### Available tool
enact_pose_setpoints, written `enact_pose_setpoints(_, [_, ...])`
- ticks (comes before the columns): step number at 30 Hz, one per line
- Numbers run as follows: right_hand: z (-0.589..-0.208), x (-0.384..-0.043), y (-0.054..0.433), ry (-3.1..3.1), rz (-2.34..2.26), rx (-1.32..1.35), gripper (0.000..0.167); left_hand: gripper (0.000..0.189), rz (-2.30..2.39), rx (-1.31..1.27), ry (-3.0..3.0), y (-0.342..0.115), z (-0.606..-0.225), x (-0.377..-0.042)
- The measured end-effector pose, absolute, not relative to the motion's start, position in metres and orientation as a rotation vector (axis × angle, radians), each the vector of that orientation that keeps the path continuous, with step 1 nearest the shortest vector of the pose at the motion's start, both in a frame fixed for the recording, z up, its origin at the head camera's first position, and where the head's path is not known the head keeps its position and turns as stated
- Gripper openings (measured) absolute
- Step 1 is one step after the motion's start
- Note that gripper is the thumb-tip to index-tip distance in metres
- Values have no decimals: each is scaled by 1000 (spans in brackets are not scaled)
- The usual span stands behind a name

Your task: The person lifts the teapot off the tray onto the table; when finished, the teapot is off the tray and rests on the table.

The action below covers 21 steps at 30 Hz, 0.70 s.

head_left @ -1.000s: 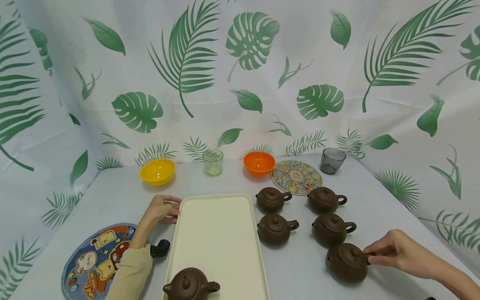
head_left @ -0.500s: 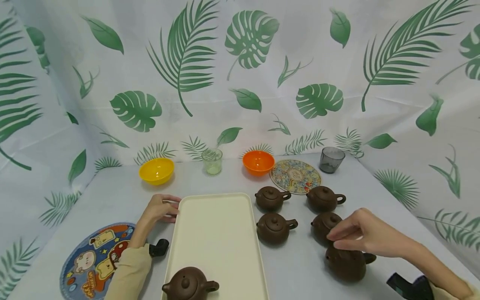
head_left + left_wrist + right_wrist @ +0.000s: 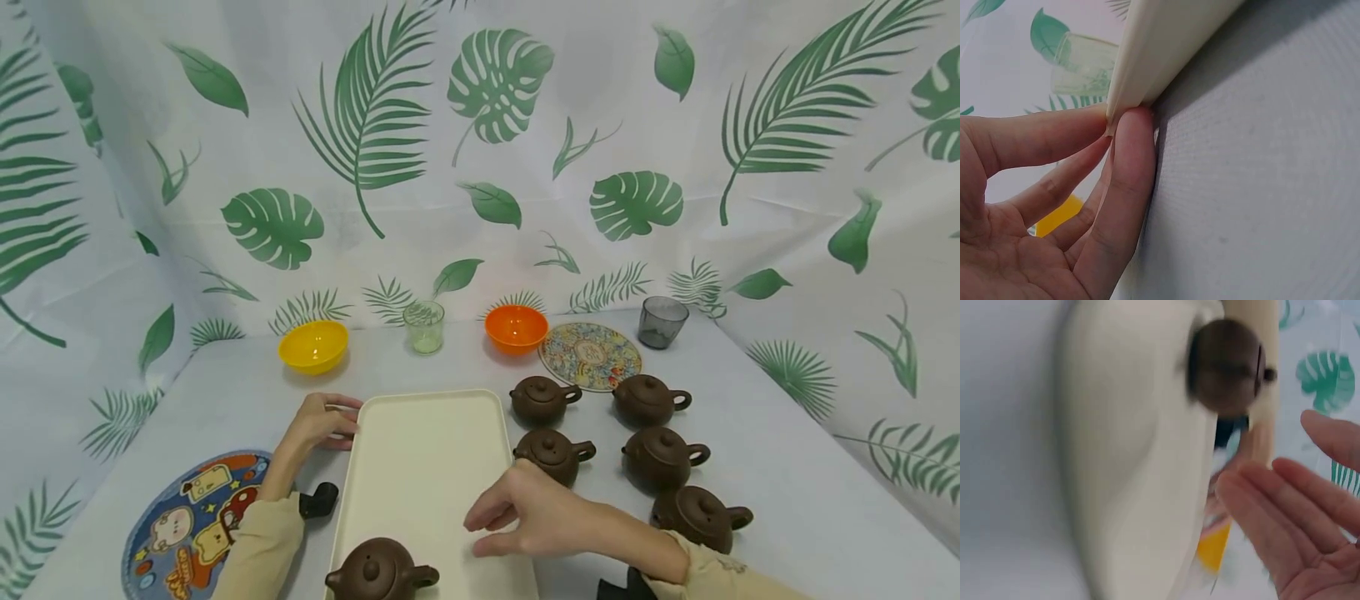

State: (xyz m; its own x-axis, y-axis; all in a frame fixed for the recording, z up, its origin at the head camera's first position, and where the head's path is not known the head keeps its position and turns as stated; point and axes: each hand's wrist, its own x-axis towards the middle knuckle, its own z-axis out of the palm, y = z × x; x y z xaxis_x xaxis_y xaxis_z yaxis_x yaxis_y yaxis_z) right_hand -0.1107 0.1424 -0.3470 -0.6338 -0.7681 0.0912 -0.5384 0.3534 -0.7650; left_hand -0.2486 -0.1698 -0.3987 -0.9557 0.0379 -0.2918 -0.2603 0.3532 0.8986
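Observation:
At its left edge, the cream tray (image 3: 420,467) is pinched near the far corner by my left hand (image 3: 318,423); the left wrist view shows fingers and thumb on the tray rim (image 3: 1147,56). My right hand (image 3: 532,517) hovers over the tray's right side, thumb and fingers apart, holding nothing. A brown teapot (image 3: 381,571) sits at the tray's near end, spout left and handle right. Right of the tray stand a far teapot (image 3: 542,402) and another teapot (image 3: 551,450), partly covered by my right hand. Farther right, more teapots (image 3: 660,458) form a second column.
Along the back stand a yellow bowl (image 3: 313,348), a green glass (image 3: 424,327), an orange bowl (image 3: 516,330) and a grey glass (image 3: 663,322). A patterned round mat (image 3: 591,357) lies behind the teapots. Under my left forearm is a blue cartoon mat (image 3: 176,517).
My right hand has let go of the nearest right-hand teapot's handle and swept left to above the tray. That teapot stays where it stood. My left hand has stayed at the tray edge.

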Motion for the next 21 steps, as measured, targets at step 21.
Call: enact_pose_setpoints(21, [-370, -89, 76, 2473, -1044, -1150, 9, 43, 1634, -199, 2366, -169, -398, -247])
